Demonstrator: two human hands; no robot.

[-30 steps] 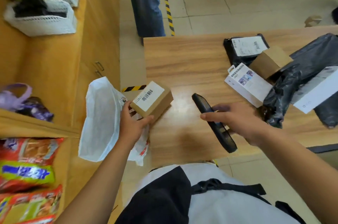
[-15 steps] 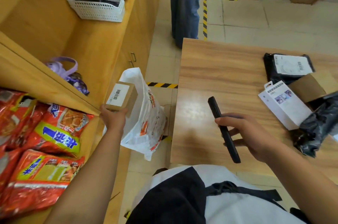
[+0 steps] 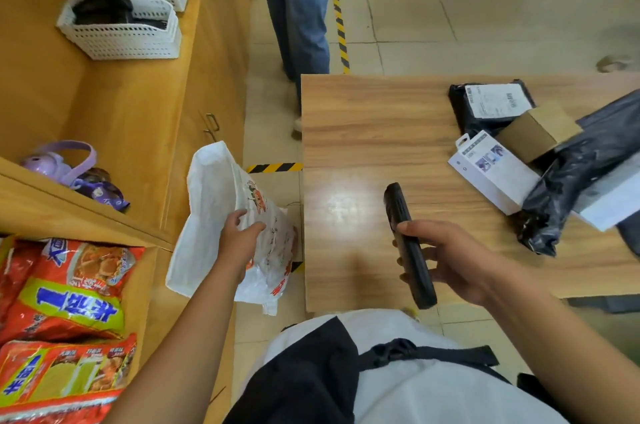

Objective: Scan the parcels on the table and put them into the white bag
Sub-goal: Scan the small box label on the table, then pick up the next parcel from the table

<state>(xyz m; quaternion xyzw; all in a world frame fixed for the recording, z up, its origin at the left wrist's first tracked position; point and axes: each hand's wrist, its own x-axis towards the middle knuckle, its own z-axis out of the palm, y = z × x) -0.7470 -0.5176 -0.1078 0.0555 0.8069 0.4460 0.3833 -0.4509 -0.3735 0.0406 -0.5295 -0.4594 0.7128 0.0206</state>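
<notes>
Off table (image 3: 346, 118) L edge, L grip (image 3: 239, 240) rests loose on white bag (image 3: 207, 202); R grip (image 3: 453, 261) clasps scanner (image 3: 401, 212).

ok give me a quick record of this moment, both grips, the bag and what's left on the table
left grip: fingers relaxed at the mouth of the white bag, no parcel in it
right grip: holds black scanner over the table
parcels on table: black mailer, brown box, white box, black plastic bag
bag position: beside the table's left edge
</notes>
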